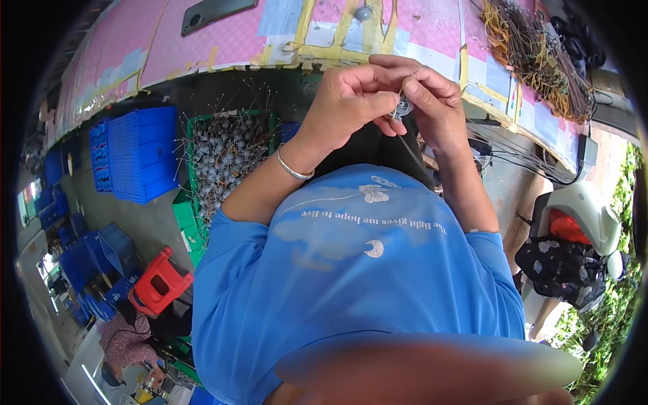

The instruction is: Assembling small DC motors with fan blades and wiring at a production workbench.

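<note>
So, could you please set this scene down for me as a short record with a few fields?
left hand: left hand, silver bangle on the wrist, pinching a small grey round part
right hand: right hand, fingertips on the same part
hanging from the part: a thin wire
in front: pink worktable patched with tape, dark phone on it
table's right end: bundle of brown and yellow wires
below left: green crate of grey parts with wire leads, blue crates, red stool

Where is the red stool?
In the head view, the red stool stands low on the person's left, on the floor beside blue crates.
</note>
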Available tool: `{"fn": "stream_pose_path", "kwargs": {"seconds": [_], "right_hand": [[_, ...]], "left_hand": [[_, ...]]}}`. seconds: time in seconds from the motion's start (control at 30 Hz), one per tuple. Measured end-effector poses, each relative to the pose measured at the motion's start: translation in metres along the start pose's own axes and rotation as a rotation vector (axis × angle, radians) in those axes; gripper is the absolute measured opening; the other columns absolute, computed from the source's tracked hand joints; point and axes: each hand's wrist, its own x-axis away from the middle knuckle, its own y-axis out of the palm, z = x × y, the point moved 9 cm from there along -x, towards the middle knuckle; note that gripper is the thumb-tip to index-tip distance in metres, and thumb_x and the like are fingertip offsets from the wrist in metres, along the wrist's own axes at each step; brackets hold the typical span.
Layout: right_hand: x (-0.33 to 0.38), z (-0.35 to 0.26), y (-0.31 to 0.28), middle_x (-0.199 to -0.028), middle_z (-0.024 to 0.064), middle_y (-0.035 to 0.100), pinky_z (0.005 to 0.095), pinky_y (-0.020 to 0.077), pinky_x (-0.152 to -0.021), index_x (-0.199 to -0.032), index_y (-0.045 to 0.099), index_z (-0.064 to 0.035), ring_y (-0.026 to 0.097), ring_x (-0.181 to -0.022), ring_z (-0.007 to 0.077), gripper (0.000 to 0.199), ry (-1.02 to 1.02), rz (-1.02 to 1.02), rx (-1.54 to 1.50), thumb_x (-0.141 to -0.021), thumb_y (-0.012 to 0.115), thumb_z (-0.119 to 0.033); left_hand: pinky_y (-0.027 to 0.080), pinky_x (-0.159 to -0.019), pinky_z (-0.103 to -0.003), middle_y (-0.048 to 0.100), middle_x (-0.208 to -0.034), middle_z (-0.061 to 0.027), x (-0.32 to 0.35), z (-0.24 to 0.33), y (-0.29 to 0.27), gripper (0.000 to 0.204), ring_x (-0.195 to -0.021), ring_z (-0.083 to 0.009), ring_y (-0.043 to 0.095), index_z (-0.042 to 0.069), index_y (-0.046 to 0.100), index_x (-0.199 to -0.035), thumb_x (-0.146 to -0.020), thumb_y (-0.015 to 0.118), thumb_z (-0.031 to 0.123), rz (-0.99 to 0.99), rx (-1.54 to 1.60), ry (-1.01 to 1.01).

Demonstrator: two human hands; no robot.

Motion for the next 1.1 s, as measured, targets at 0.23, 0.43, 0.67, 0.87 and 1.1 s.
{"fn": "stream_pose_path", "kwargs": {"seconds": [0.23,0.43,0.67,0.87,1.1], "right_hand": [[0.002,-0.001,0.001,-0.109,0.0192,0.066,0.0379,0.0487,-0.093,-0.096,0.069,0.0035,0.062,-0.103,0.0249,0.015,-0.035,0.094,-0.139,-0.094,0.058,-0.006],[-0.001,0.023,-0.007,-0.099,0.0148,0.070,0.0312,0.0525,-0.077,-0.094,0.070,0.0023,0.064,-0.086,0.0179,0.012,0.144,0.174,-0.240,-0.093,0.062,-0.007],[-0.009,0.032,-0.002,-0.097,0.0094,0.069,0.0289,0.0543,-0.073,-0.095,0.069,0.0006,0.066,-0.082,0.0168,0.012,0.252,0.169,-0.288,-0.093,0.063,-0.010],[-0.060,-0.030,0.012,-0.098,0.0063,0.071,0.0252,0.0522,-0.074,-0.106,0.071,-0.0021,0.066,-0.083,0.0117,0.018,-0.302,0.155,0.996,-0.089,0.066,-0.006],[-0.114,-0.037,0.036,-0.100,0.0108,0.070,0.0316,0.0541,-0.074,-0.103,0.070,-0.0026,0.068,-0.083,0.0272,0.022,-0.529,-0.172,1.340,-0.082,0.066,0.001]], "left_hand": [[0.058,-0.049,-0.028,0.070,-0.084,-0.0171,0.000,-0.006,-0.009,0.016,-0.060,-0.0232,0.070,-0.005,0.066,-0.098,-0.087,0.060,0.004,0.051,0.147,-0.034],[0.060,-0.057,-0.027,0.069,-0.094,-0.0181,0.004,-0.004,-0.012,0.021,-0.067,-0.0227,0.071,-0.005,0.063,-0.106,-0.087,0.062,0.002,0.075,0.068,0.144],[0.062,-0.073,-0.031,0.065,-0.104,-0.0169,0.009,0.005,-0.013,0.040,-0.085,-0.0233,0.071,-0.010,0.057,-0.119,-0.081,0.069,-0.008,-0.006,0.042,0.259],[0.061,-0.075,-0.031,0.066,-0.091,-0.0114,0.016,0.001,-0.053,0.042,-0.083,-0.0219,0.071,-0.010,0.057,-0.116,-0.078,0.073,-0.006,0.043,0.092,0.094],[0.061,-0.072,-0.030,0.066,-0.095,-0.0135,0.016,-0.002,-0.069,0.043,-0.083,-0.0240,0.072,-0.009,0.057,-0.117,-0.076,0.072,-0.010,0.102,0.136,0.084]]}}
